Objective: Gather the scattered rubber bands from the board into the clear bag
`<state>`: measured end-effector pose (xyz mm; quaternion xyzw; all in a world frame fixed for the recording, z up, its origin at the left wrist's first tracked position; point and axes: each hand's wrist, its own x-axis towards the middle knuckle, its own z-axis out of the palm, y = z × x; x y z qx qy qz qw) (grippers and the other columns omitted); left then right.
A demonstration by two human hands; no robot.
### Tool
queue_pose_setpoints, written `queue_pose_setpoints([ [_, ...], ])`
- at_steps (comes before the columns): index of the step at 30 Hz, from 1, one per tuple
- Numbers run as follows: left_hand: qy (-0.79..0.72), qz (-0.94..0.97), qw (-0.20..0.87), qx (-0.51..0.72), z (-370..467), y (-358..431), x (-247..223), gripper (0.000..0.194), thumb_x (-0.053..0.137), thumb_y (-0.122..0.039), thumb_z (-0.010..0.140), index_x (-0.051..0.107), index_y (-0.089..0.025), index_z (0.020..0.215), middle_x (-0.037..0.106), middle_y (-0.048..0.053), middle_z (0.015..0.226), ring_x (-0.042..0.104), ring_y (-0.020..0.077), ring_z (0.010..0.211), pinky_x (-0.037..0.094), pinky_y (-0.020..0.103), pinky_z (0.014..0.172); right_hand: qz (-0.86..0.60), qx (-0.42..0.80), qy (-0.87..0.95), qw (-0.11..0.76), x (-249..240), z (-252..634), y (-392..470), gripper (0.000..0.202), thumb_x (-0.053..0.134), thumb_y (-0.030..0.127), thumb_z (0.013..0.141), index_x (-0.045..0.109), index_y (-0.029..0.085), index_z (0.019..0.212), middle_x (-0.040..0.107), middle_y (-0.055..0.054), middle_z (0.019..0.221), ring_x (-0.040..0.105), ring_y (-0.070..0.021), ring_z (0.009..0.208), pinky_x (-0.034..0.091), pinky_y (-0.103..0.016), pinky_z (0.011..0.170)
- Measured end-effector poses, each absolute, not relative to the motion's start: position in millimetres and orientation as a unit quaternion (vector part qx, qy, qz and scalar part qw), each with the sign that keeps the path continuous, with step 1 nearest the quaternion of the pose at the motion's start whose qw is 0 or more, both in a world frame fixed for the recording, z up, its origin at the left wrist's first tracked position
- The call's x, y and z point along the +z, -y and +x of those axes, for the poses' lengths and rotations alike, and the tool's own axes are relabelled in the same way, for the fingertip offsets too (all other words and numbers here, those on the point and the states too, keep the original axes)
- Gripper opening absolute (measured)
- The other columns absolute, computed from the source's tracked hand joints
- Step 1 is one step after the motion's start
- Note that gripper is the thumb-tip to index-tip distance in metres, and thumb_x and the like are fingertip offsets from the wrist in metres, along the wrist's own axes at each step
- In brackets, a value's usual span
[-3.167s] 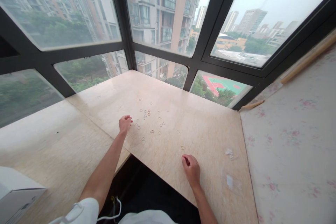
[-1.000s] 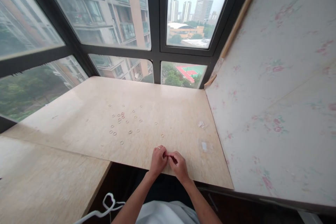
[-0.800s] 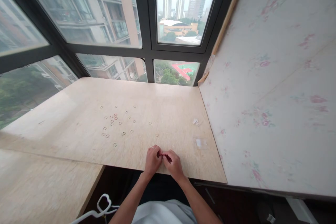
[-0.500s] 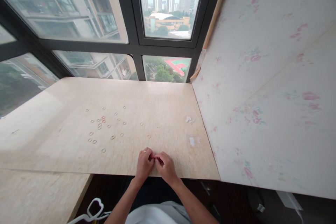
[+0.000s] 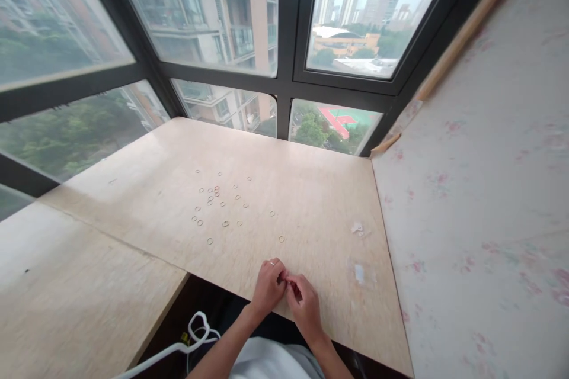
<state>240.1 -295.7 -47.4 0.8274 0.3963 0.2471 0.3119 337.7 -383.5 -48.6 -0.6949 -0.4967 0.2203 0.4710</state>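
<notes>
My left hand (image 5: 270, 285) and my right hand (image 5: 304, 303) meet above the front edge of the wooden tabletop (image 5: 320, 189). Thumbs and fingertips of both are pinched together, almost touching. Whatever they hold between them is too small to make out. A ring sits on a finger of my left hand. Just beyond the fingertips lies a thin yellowish ring (image 5: 281, 239), with another thin ring (image 5: 272, 214) farther off. Several more thin rings are scattered to the left, among them a reddish ring (image 5: 217, 189) in a small cluster.
To the right lie a clear plastic packet (image 5: 359, 273) with a white label and a small white scrap (image 5: 357, 228). A flowered wall panel (image 5: 462, 219) bounds the right side, and dark window frames (image 5: 284, 80) the back. A white tubular object (image 5: 164, 355) is below the left edge.
The camera view has turned to the left, so the table and hands appear shifted right and tilted. My hands keep the same pinched pose close together.
</notes>
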Motion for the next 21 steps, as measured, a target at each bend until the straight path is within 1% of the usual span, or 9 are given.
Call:
queue_pose_setpoints([
  [5,-0.396,0.821,0.326,0.250,241.0,291.8,-48.5,0.017,0.046,-0.003,0.067,0.040,-0.018,0.062,0.054,0.001,0.069,0.047,0.0157,0.069,0.032,0.029,0.069,-0.707,0.212,0.493,0.462,-50.5,335.7,380.7,0.017,0.047,0.025,0.089,0.063,0.020,0.092,0.067,-0.004,0.083,0.063,-0.0159,0.071,0.050,-0.025,0.065],
  [11,-0.411,0.808,0.334,0.257,241.6,282.0,-53.3,0.016,0.047,-0.006,0.069,0.042,-0.019,0.062,0.054,0.000,0.066,0.046,0.0149,0.066,0.030,0.026,0.062,-0.731,0.192,0.499,0.423,-49.8,337.7,375.1,0.021,0.049,0.029,0.086,0.065,0.021,0.098,0.070,-0.005,0.087,0.064,-0.0167,0.070,0.050,-0.026,0.066],
  [13,-0.420,0.799,0.343,0.261,241.7,278.4,-54.3,0.015,0.048,-0.009,0.071,0.042,-0.019,0.062,0.053,0.000,0.065,0.046,0.0141,0.063,0.030,0.026,0.060,-0.738,0.202,0.492,0.414,-46.4,344.5,367.8,0.022,0.050,0.031,0.084,0.066,0.021,0.096,0.070,-0.006,0.085,0.063,-0.0171,0.069,0.050,-0.027,0.066],
  [16,-0.434,0.768,0.372,0.288,241.7,273.6,-55.1,0.015,0.048,-0.015,0.075,0.041,-0.019,0.063,0.050,-0.002,0.062,0.046,0.0126,0.059,0.031,0.024,0.057,-0.746,0.254,0.462,0.408,-40.0,360.8,349.5,0.026,0.048,0.035,0.084,0.065,0.018,0.095,0.068,-0.005,0.076,0.061,-0.0168,0.061,0.049,-0.027,0.056],
  [18,-0.443,0.744,0.390,0.313,241.6,271.4,-55.1,0.015,0.049,-0.018,0.076,0.040,-0.020,0.064,0.048,-0.003,0.061,0.045,0.0118,0.058,0.032,0.023,0.057,-0.750,0.271,0.450,0.401,-36.4,372.8,333.1,0.032,0.043,0.036,0.086,0.062,0.016,0.102,0.066,-0.004,0.074,0.059,-0.0157,0.055,0.045,-0.025,0.047],
  [19,-0.447,0.736,0.395,0.320,241.6,270.6,-55.0,0.016,0.049,-0.020,0.077,0.040,-0.020,0.064,0.048,-0.003,0.061,0.045,0.0117,0.057,0.033,0.023,0.056,-0.752,0.273,0.453,0.394,-34.9,378.2,324.0,0.032,0.041,0.036,0.086,0.060,0.016,0.104,0.066,-0.004,0.075,0.059,-0.0153,0.055,0.044,-0.024,0.046],
  [21,-0.449,0.731,0.399,0.324,241.6,269.8,-54.8,0.016,0.049,-0.021,0.077,0.040,-0.020,0.064,0.047,-0.003,0.060,0.045,0.0117,0.057,0.033,0.023,0.056,-0.752,0.273,0.470,0.373,-32.1,386.5,304.9,0.028,0.044,0.033,0.084,0.061,0.017,0.100,0.066,-0.003,0.077,0.060,-0.0147,0.059,0.045,-0.024,0.052],
])
